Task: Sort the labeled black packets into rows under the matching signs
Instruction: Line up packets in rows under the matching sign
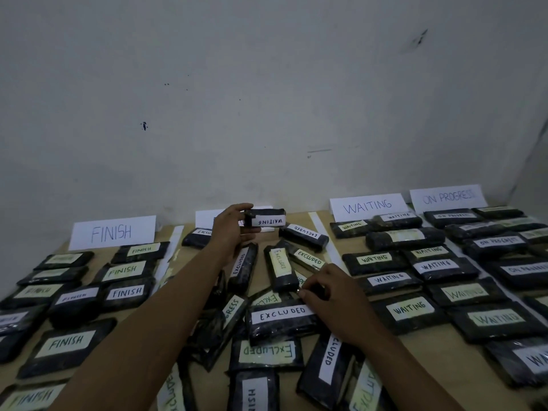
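Gripping WAITING packet (268,220) — left hand (229,229); right hand (335,301) seemingly pinching EXCLUDED packet (281,321).

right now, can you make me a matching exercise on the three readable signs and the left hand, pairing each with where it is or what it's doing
Column one:
1. FINISH sign
2. WAITING sign
3. ON PROGRESS sign
4. left hand

Column two:
a. furthest right of the signs
b. grips a raised WAITING packet
c. furthest left of the signs
d. just left of the ON PROGRESS sign

Pairs: 1-c, 2-d, 3-a, 4-b
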`<state>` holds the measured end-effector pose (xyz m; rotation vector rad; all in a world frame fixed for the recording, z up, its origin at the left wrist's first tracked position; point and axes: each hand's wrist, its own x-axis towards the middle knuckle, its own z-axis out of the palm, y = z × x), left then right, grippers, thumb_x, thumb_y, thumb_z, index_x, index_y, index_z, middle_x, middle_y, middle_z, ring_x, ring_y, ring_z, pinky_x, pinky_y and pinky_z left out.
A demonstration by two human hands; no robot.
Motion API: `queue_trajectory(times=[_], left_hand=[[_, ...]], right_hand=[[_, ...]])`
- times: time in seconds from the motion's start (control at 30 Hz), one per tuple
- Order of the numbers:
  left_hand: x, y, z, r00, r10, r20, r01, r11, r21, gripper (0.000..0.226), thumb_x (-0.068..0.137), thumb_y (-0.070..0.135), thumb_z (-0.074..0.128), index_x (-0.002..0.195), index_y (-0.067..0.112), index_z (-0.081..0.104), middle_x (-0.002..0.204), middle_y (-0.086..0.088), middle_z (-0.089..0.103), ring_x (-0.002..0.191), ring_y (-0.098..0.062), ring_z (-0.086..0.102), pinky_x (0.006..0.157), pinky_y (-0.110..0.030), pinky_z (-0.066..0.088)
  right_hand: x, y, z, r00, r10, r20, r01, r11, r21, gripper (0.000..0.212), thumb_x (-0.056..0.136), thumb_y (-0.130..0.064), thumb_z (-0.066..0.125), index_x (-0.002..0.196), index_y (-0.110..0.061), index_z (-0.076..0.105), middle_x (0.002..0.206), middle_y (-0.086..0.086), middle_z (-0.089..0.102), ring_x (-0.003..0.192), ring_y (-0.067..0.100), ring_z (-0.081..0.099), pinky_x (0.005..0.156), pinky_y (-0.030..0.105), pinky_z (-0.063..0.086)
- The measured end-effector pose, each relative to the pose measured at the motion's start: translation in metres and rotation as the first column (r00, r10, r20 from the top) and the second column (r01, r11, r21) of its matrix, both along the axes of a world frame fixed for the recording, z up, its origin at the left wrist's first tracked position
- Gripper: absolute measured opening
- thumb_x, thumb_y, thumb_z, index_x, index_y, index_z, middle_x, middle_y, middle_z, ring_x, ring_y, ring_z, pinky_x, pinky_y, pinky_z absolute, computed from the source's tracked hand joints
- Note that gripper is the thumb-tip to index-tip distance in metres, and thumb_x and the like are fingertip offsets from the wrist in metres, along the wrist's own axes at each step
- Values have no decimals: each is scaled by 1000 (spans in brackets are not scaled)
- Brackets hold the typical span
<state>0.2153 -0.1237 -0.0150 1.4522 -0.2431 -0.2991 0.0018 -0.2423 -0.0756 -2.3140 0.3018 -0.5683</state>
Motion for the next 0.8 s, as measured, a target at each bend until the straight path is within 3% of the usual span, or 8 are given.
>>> queue_trajectory(times=[0.13,0.23,0.33,0.47,0.63,0.7,0.8], left_hand=[[-2,5,-3,996,-58,-66,55,998,-39,20,95,9,44,100,9,63,97,-14,63,74,-35,67,69,-36,55],[-1,7,-3,996,-70,-56,69,997,-14,6,91,5,56,94,9,60,85,-14,63,67,-29,63,59,-31,55],[0,10,-3,998,-51,-31,53,997,50,3,92,8,59,89,10,59,77,-11,62,58,-22,58,53,-30,50],[2,14,-1,999,-39,-12,40,995,88,13,92,23,59,89,11,58,77,-10,62,60,-23,56,58,-34,42],[-10,19,2,995,-66,-71,69,997,40,4,82,6,57,81,7,54,83,-18,62,68,-29,56,58,-32,38],[-23,20,4,984,-140,-108,137,990,-35,15,79,-8,48,76,6,50,89,-19,59,76,-30,57,55,-32,45],[-53,22,8,957,-283,-60,280,959,-44,34,74,-18,36,94,1,56,90,-18,60,78,-29,60,55,-31,55]], right_hand=[[0,0,0,1000,-2,-5,2,1000,-7,10,84,-40,66,84,-31,67,92,-15,52,87,0,53,80,33,49],[0,0,0,1000,-5,-3,5,1000,-3,10,84,-40,66,84,-31,67,91,-15,53,86,0,54,80,34,50],[0,0,0,1000,-5,-3,5,1000,-5,9,83,-40,66,84,-30,68,91,-15,53,85,0,54,79,33,49],[0,1,1,1000,-8,-2,8,1000,-7,9,84,-38,67,84,-29,68,90,-14,53,85,1,54,79,31,49],[-1,1,2,1000,-8,-4,8,1000,-6,12,84,-40,66,87,-29,68,91,-14,52,84,1,54,80,33,49],[-1,1,2,1000,-22,18,22,1000,3,18,84,-44,65,92,-28,66,91,-15,54,85,2,54,79,35,49],[-4,5,7,992,-86,88,84,996,27,37,81,-53,65,110,-30,60,96,-18,55,88,-1,53,75,27,49]])
